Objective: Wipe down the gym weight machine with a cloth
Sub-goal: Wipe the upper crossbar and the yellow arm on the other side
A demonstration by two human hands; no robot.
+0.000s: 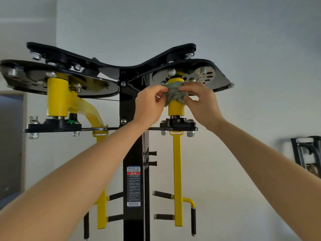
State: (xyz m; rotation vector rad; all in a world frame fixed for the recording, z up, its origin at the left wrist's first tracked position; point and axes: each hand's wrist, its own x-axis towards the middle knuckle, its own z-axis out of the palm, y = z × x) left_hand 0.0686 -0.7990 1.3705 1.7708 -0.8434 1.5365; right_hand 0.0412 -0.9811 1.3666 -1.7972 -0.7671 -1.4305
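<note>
The gym weight machine has a black central post (133,188), black top plates and yellow arms. A grey-green cloth (173,94) is wrapped around the upper part of the right yellow pivot cylinder (176,109), just under the right top plate (220,79). My left hand (149,101) pinches the cloth's left side. The cloth's right side is pinched by my right hand (201,101). Both arms reach up from below. The cloth hides the top of the cylinder.
A second yellow pivot cylinder (56,98) stands at the left under the left plate (20,80). Yellow arms with black grip handles (178,180) hang below. A warning label (133,186) is on the post. A dark rack (305,153) stands at the far right by the wall.
</note>
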